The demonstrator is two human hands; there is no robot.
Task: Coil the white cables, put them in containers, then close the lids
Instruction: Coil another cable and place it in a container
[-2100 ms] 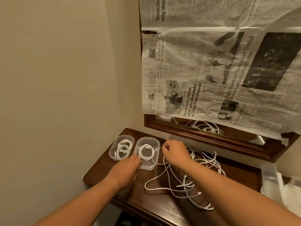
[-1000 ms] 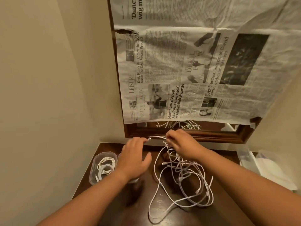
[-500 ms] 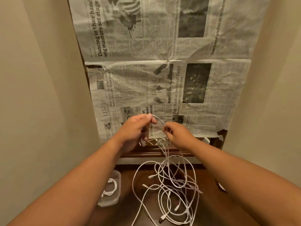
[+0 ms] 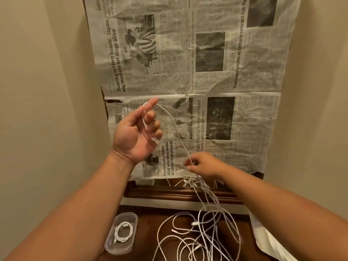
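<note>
Before the newspaper [image 4: 244, 119], left hand [image 4: 135, 134] raised, fingers [image 4: 150, 116] curled round white cable [image 4: 156, 141], right hand [image 4: 205, 164] pinching it lower

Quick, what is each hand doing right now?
Left hand: raised, holds the plug end of a white cable, which loops over one finger.
Right hand: pinches the same cable lower down.

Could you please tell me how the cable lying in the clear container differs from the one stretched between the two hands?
The contained cable is wound into a neat coil; the held cable runs as one open strand. The contained cable rests untouched in the clear container on the table; the held cable hangs in the air, looped over the left hand and pinched by the right hand. Both are thin white cables.
</note>
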